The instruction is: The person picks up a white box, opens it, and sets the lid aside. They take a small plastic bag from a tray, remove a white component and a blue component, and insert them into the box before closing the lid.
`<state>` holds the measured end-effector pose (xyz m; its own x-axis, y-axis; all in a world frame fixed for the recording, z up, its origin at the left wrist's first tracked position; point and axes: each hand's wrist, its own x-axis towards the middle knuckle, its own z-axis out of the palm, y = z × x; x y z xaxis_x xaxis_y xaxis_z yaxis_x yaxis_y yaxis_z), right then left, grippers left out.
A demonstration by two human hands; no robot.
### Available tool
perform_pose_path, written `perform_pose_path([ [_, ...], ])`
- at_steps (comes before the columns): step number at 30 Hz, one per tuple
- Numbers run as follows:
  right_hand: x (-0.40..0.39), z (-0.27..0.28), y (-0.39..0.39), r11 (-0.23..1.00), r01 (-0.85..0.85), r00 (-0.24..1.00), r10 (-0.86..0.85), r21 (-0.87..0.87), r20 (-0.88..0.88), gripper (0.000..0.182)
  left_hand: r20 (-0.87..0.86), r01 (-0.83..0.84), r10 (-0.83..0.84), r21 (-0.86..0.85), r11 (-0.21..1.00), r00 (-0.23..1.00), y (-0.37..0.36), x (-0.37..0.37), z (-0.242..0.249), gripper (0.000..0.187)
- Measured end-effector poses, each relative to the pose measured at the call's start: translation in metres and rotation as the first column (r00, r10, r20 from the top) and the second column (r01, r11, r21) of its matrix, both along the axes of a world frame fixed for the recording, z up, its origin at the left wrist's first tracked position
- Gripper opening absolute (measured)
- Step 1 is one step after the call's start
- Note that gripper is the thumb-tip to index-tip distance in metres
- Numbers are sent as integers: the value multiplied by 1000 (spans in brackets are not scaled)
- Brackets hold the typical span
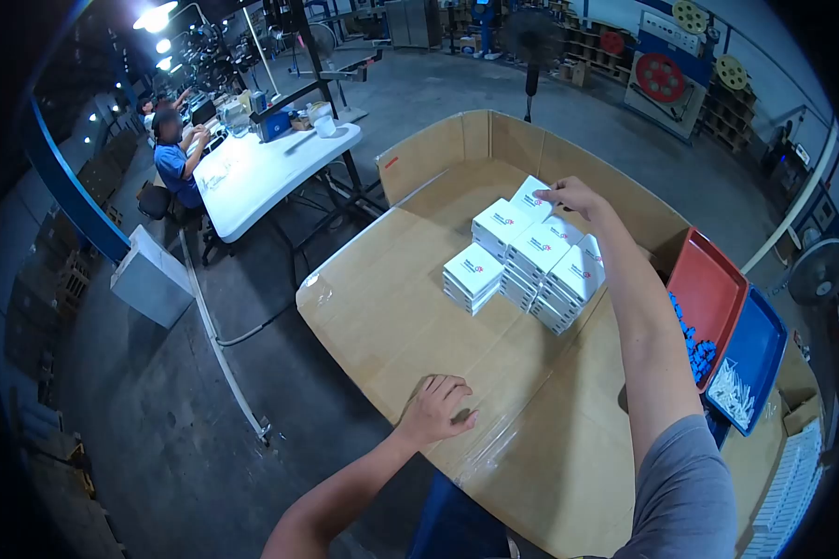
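Several stacks of small white boxes (538,246) with printed tops stand together on a cardboard-covered table (391,307). My right hand (573,197) reaches to the far side of the stacks, its thumb and fingers closed on a white box (529,194) there. A shorter stack (474,267) stands at the left of the group. Near the table's front edge, my left hand (440,407) rests on the cardboard with its fingers apart and nothing in it.
At the right lie a red tray (718,270) with blue parts and a blue tray (763,349) with white parts. Raised cardboard walls (531,144) line the far side. A person in blue (172,163) sits at a white table (270,172).
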<state>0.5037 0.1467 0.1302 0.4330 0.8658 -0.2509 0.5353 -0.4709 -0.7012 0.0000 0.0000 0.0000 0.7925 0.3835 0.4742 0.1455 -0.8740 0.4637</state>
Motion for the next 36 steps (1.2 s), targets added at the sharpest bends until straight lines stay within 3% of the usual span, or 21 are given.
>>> perform_pose_path([
  [2, -7, 0, -4, 981, 52, 993, -32, 186, -109, 49, -12, -6, 6, -4, 1000, 1000, 5, -1, -1, 37],
  [3, -1, 26, -12, 941, 63, 991, -20, 333, -133, 46, 9, -8, 7, 30, 1000, 1000, 3, 6, 7, 37],
  [5, 0, 25, -23, 835, 114, 973, 15, 538, -229, 41, -10, -6, 7, 29, 1000, 1000, -1, 1, 10, 36],
  [6, -13, 38, -40, 792, 180, 962, -18, 583, -272, 36, -7, -8, 8, 26, 1000, 1000, -5, -1, 9, 36],
  [9, -31, 69, -94, 704, 158, 971, 16, 692, -238, 35, 20, -9, 8, 38, 999, 1000, -7, 0, 6, 34],
  [14, -94, 110, -241, 571, 205, 940, 110, 795, -322, 36, 36, -3, 0, 71, 998, 999, -9, 0, -4, 37],
  [17, -124, 93, -335, 484, 349, 910, 31, 802, -414, 34, 37, 11, -12, 52, 999, 999, -10, 0, -3, 35],
  [19, -153, 66, -400, 406, 579, 720, 151, 707, -677, 30, 48, 29, -32, 61, 998, 998, -10, -1, -5, 33],
  [20, -134, 11, -435, 380, 603, 603, 359, 702, -712, 28, 57, 35, -38, 64, 997, 998, -13, 1, -8, 33],
  [22, -196, -15, -490, 242, 794, 504, 255, 558, -826, 34, 40, 11, -12, 44, 999, 999, -16, 1, -8, 31],
  [24, -229, -66, -547, 234, 825, 485, 175, 515, -857, 42, 49, -46, 42, 88, 995, 998, -21, 1, -11, 31],
  [27, -280, -122, -605, 144, 949, 258, 156, 280, -953, 33, 105, -142, 119, 246, 959, 987, -15, 7, -14, 32],
  [30, -308, -162, -640, 82, 965, 245, 65, 250, -967, 32, 120, -184, 152, 321, 929, 981, -32, 9, -15, 33],
  [32, -324, -141, -653, 149, 942, 325, -171, 302, -930, 33, 158, -227, 186, 309, 924, 970, -62, 18, -5, 34],
  [34, -327, -126, -658, 209, 904, 421, -300, 372, -856, 36, 102, -91, 89, 9, 996, 991, -104, 32, -10, 34],
  [35, -331, -116, -660, 214, 874, 483, -282, 436, -829, 37, -52, -29, 7, -446, 895, 999, -145, 43, 5, 32],
  [36, -338, -100, -661, 226, 839, 542, -262, 495, -799, 38, -155, -48, -131, -806, 590, 979, -192, 51, 18, 31],
])
